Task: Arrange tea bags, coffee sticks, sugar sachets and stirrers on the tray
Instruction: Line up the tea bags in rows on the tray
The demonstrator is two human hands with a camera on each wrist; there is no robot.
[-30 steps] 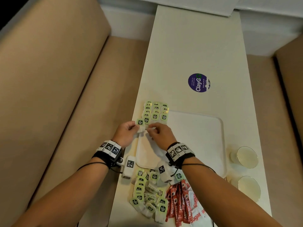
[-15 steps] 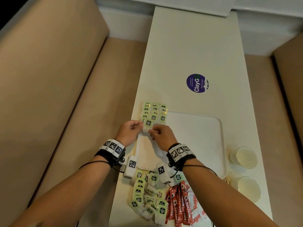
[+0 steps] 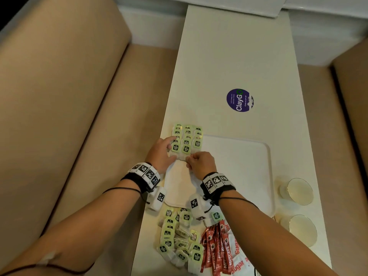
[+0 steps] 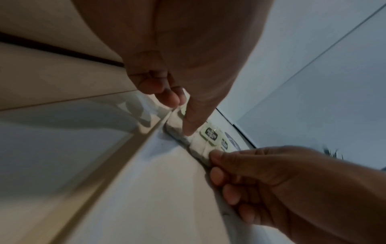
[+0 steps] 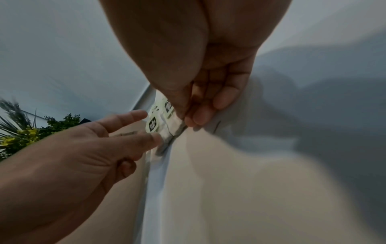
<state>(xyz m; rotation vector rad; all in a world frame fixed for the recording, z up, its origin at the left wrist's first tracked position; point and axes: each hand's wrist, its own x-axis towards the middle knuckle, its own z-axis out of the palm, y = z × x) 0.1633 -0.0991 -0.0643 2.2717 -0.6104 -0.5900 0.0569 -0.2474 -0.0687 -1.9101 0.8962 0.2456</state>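
Rows of green-tagged tea bags (image 3: pixel 187 136) lie overlapped at the far left corner of the white tray (image 3: pixel 249 176). At the near end of these rows my right hand (image 3: pixel 190 161) pinches the white body of a tea bag (image 3: pixel 183 156) between thumb and fingers, low on the tray. My left hand (image 3: pixel 171 150) lies beside it with fingers stretched out, and its thumb presses on the neighbouring bag (image 3: pixel 173 154). The left wrist view shows that thumb (image 4: pixel 189 130) on the bag. The right wrist view shows the pinch of my right hand (image 5: pixel 186 119).
A loose pile of tea bags (image 3: pixel 179 242), red coffee sticks (image 3: pixel 217 250) and white sugar sachets (image 3: pixel 239 257) lie on the table near me. Two cups (image 3: pixel 298 191) (image 3: pixel 302 230) stand right of the tray. A purple sticker (image 3: pixel 240 100) lies farther back. Tan benches flank the narrow table.
Both hands moved forward with the tea bag and set it down at the near end of the rows. My left hand's fingers have spread out.
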